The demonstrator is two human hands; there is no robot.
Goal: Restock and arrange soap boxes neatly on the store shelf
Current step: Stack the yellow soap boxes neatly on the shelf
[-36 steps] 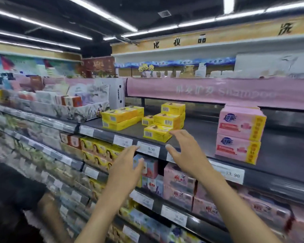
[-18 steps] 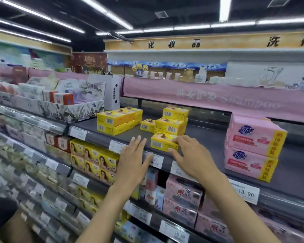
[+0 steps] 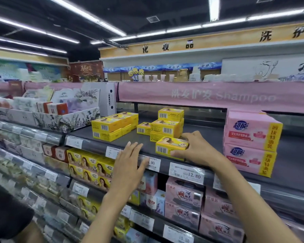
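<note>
Head view: the right hand (image 3: 195, 148) grips a yellow soap box (image 3: 171, 146), thumb under its front face and fingers curled over its right end. The box sits at the front lip of the dark shelf (image 3: 297, 163), just in front of a stack of like yellow boxes (image 3: 167, 125). Its long axis runs roughly along the shelf edge, portrait face up, barcode side toward the camera. The left hand (image 3: 130, 160) is flat with its fingers straight and slightly apart, lying over the shelf's front rail to the left of the box and holding nothing.

Bare shelf lies between the box and a second block of yellow boxes (image 3: 112, 125) farther left. More lies between the right hand and the pink packs (image 3: 251, 142) marked "超能".

A price tag (image 3: 187, 172) under the box reads "12.80". The pink banner (image 3: 218, 97) above reads "Shampoo".
</note>
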